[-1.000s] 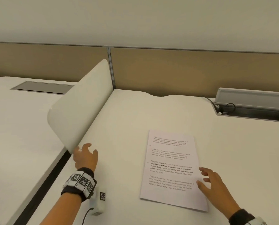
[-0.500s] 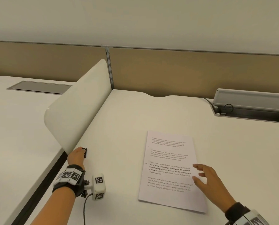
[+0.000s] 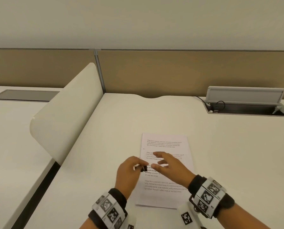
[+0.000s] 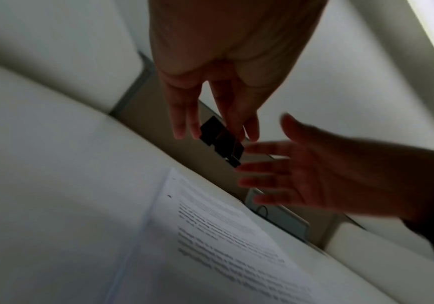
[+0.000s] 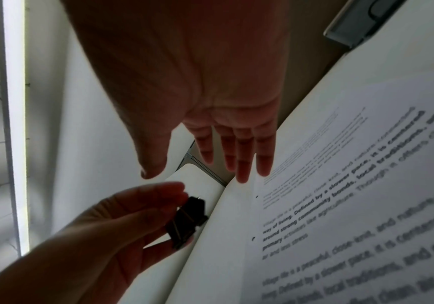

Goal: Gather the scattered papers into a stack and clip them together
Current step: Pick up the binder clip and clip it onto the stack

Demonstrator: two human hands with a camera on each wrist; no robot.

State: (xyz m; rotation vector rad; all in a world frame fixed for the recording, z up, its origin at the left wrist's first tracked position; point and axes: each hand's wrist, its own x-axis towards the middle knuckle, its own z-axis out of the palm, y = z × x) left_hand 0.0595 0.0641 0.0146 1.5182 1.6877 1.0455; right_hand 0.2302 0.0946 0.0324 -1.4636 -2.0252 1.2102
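Observation:
A stack of printed white papers [image 3: 166, 194] [image 4: 210, 246] [image 5: 366, 205] lies flat on the white desk [image 3: 121, 129]. My left hand [image 3: 129, 169] [image 4: 210, 102] [image 5: 122, 216] hovers over the stack's left edge and pinches a black binder clip [image 3: 144, 168] [image 4: 222, 139] [image 5: 187, 220] in its fingertips. My right hand [image 3: 168, 164] [image 4: 314, 174] [image 5: 210, 133] floats just right of the clip above the papers, fingers spread and straight, holding nothing. A small gap separates it from the clip.
A curved white divider panel [image 3: 66, 113] stands to the left between two desks. An open cable tray [image 3: 247, 104] with a raised lid and cords sits at the back right. A tan partition [image 3: 154, 71] closes off the far edge.
My left hand picked the binder clip up from beside the divider and carried it right, over the papers. My right hand lifted off the stack's lower right and moved toward the clip.

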